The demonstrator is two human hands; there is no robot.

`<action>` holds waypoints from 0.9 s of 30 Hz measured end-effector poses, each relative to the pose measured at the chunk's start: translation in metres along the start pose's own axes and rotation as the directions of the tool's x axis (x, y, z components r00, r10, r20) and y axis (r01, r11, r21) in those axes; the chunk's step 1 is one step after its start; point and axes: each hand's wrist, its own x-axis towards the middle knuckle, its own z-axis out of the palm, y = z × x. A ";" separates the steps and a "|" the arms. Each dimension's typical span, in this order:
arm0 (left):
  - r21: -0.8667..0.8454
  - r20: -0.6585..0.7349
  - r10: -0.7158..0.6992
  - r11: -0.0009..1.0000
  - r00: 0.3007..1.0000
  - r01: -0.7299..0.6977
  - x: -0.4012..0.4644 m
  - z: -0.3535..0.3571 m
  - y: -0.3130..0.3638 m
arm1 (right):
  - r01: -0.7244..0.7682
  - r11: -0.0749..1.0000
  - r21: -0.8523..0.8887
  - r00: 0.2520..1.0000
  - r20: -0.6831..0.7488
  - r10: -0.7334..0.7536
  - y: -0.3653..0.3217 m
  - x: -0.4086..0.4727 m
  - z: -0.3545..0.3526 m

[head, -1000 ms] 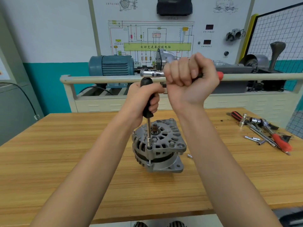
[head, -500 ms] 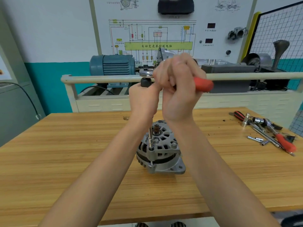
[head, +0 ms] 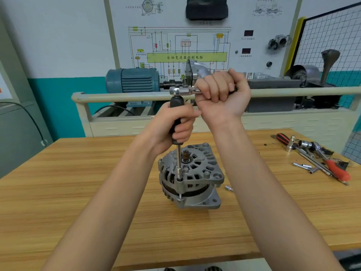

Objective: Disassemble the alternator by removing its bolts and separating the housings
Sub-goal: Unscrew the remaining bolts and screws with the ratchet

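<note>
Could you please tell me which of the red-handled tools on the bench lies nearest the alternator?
The red-and-black striped handle at the back left of the tool pile; the plain red-handled tool lies farther right, further from the alternator.

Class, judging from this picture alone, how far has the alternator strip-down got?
Done: one loose bolt lies on the table beside the alternator. In hand: the left hand steadies the black extension handle, its socket seated on a bolt, while the right hand grips the ratchet. Left: the housings are not yet separated.
</note>
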 end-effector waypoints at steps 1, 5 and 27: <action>-0.005 -0.049 0.002 1.000 0.999 -0.002 0.001 0.002 -0.001 | 0.024 0.999 -0.025 1.000 0.009 -0.023 0.000 -0.002 0.001; 0.087 -0.385 0.069 0.995 0.920 -0.038 0.008 0.014 -0.006 | 0.223 0.923 -0.313 0.969 0.177 -0.174 0.009 -0.016 0.006; -0.040 0.031 -0.072 0.996 0.997 0.073 0.006 -0.002 0.001 | 0.063 0.995 -0.083 0.998 0.005 -0.062 0.004 -0.008 0.007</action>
